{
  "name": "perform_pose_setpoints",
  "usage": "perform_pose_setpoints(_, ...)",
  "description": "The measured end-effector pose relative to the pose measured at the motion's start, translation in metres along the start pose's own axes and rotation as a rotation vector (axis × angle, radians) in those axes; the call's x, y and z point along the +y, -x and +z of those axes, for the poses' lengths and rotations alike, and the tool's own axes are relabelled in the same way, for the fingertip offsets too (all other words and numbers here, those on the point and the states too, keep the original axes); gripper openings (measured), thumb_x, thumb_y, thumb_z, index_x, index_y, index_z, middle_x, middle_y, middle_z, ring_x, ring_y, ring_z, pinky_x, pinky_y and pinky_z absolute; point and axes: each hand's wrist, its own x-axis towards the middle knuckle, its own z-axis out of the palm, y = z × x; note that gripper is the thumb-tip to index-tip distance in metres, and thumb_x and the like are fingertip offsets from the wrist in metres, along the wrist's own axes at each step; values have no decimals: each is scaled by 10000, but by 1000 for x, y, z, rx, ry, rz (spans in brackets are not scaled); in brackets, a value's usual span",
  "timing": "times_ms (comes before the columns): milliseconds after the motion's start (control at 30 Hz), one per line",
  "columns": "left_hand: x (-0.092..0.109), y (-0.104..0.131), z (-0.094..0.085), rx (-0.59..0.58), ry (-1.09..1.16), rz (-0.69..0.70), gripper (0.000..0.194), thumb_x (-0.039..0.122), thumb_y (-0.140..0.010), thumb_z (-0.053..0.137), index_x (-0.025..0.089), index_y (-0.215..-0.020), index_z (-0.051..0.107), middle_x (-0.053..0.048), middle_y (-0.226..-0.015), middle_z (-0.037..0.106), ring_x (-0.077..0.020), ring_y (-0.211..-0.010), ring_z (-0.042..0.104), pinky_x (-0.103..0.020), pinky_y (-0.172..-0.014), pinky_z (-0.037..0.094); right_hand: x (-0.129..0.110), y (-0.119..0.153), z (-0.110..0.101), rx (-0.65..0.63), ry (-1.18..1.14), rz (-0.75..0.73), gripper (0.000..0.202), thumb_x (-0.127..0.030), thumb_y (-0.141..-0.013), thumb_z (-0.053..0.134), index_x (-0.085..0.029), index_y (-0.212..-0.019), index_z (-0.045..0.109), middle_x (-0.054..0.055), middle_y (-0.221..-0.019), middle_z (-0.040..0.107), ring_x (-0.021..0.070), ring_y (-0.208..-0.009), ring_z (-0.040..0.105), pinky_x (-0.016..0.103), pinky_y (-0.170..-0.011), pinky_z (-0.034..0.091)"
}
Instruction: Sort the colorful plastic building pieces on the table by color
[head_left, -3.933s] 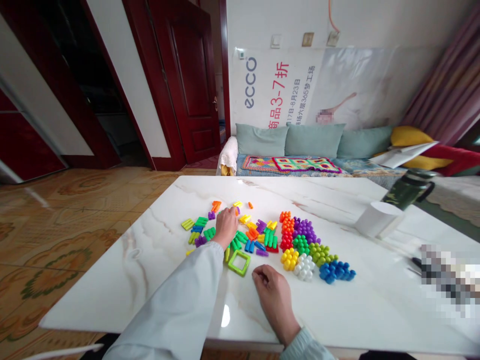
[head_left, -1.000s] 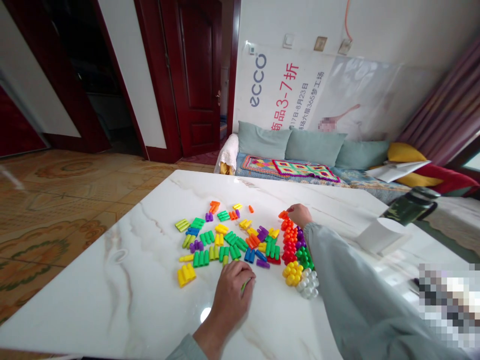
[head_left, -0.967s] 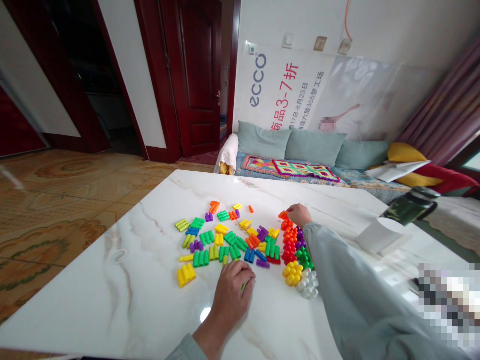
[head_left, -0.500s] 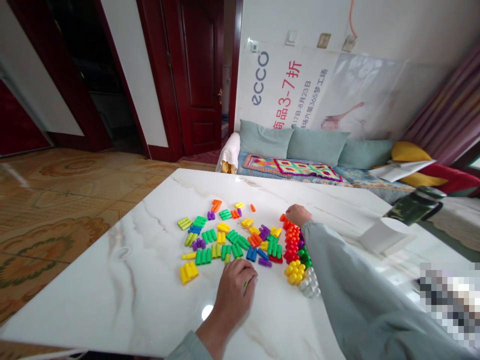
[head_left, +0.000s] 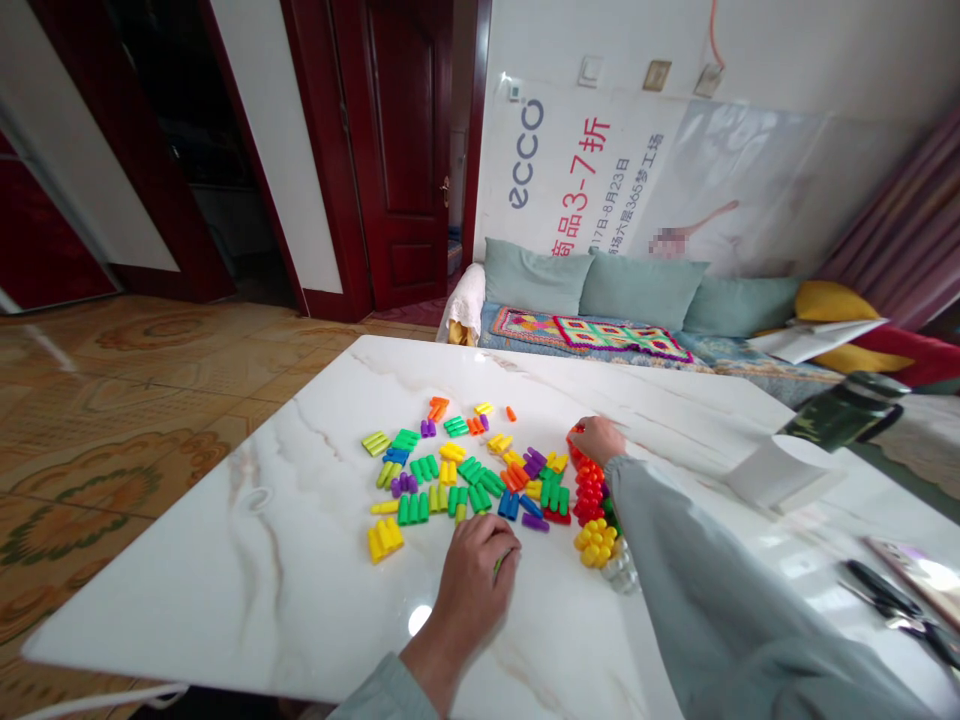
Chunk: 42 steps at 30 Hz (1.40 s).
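My left hand (head_left: 480, 565) rests on the white marble-patterned table (head_left: 315, 600), its fingers curled around a small yellow-green tube block, mostly hidden. Just beyond it lie scattered plastic tube blocks, among them green tube blocks (head_left: 413, 509), a yellow tube block (head_left: 385, 540) and blue tube blocks (head_left: 508, 504). My right hand (head_left: 600, 440) reaches forward, fingertips closed at the far end of a row of red bumpy ball-cluster blocks (head_left: 589, 492). What they grip there is partly covered, but looks orange-red. Yellow ball-cluster blocks (head_left: 597, 544) and clear ones (head_left: 621, 570) sit at the row's near end.
Right of my sleeve stand a white paper box (head_left: 780, 470) and a camouflage-patterned bottle (head_left: 847, 410). Scissors (head_left: 896, 605) and a phone (head_left: 919, 570) lie near the right edge. Beyond the table is a sofa with cushions (head_left: 641, 290).
The view has shifted slightly, bringing the scissors and phone into sight. My right hand has drawn slightly nearer over the far end of the red row; my left hand stays curled in place.
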Motion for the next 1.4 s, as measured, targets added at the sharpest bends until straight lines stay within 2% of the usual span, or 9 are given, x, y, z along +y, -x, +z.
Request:
perform_pose_setpoints(133, 4, -1, -2, 2, 1, 2, 170, 114, -863, 542, 179, -812, 691, -69, -868, 652, -224, -862, 590, -388, -778, 451, -9, 11, -9, 101, -41, -51, 323, -335, -778, 646, -151, -1030, 729, 180, -1089, 681, 325, -1029, 633, 426, -854, 475)
perform_pose_setpoints(267, 5, 0, -2, 21, -13, -24, 160, 95, -847, 560, 182, -819, 691, -64, -888, 651, -222, -886, 583, -387, -805, 450, -28, 74, -9, 273, -160, -244, 363, -378, -888, 532, -200, -1187, 635, 131, -1250, 603, 270, -1166, 559, 415, -983, 432)
perform_pose_setpoints(367, 5, 1, -1, 31, -14, -14, 153, 89, -842, 567, 181, -831, 690, -63, -895, 656, -220, -893, 586, -380, -810, 459, -34, 147, 12, 388, -557, -548, 277, -346, -886, 552, -212, -1113, 634, 108, -1175, 627, 249, -1094, 598, 398, -942, 484)
perform_pose_setpoints(467, 4, 2, -2, 44, -16, 4, 146, 106, -854, 569, 182, -853, 693, -64, -894, 664, -218, -893, 595, -369, -810, 474, -29, 205, 43, 356, -722, -529, 203, -287, -887, 551, -225, -1061, 635, 97, -1119, 643, 243, -1058, 613, 406, -900, 515)
perform_pose_setpoints(533, 3, 2, -2, 63, -20, 10, 146, 111, -860, 567, 185, -873, 692, -61, -891, 667, -214, -895, 599, -365, -823, 482, -24, 226, 60, 335, -782, -473, 197, -270, -888, 542, -218, -1053, 635, 105, -1122, 638, 242, -1036, 622, 410, -877, 529)
perform_pose_setpoints(867, 1, 7, -11, 247, -94, -53, 216, 118, -893, 501, 186, -1020, 662, -84, -1000, 668, -212, -959, 619, -358, -870, 521, -17, 231, 73, 286, -811, -388, 181, -272, -878, 530, -202, -831, 690, 105, -1068, 640, 235, -956, 638, 341, -762, 540)
perform_pose_setpoints(1033, -9, -4, -35, 298, -182, -85, 263, 165, -876, 525, 207, -1107, 642, -83, -1113, 654, -233, -1087, 595, -387, -972, 492, -17, 231, 75, 283, -789, -384, 185, -250, -875, 521, -203, -810, 688, 98, -1074, 639, 231, -957, 635, 327, -757, 527)
perform_pose_setpoints(1267, -73, -56, -103, 403, -362, -396, 383, 21, -838, 444, 142, -1154, 623, -138, -1203, 591, -262, -1210, 519, -411, -1086, 389, -21, 231, 68, 326, -738, -394, 172, -208, -845, 539, -207, -762, 690, 80, -1009, 669, 225, -911, 636, 336, -792, 502)
perform_pose_setpoints(1400, -112, -83, -126, 233, -404, -585, 284, 106, -877, 573, 140, -1154, 623, -147, -1210, 597, -288, -1194, 536, -459, -1041, 420, -22, 230, 66, 340, -725, -398, 164, -179, -829, 550, -209, -748, 689, 72, -983, 676, 221, -899, 634, 334, -792, 490)
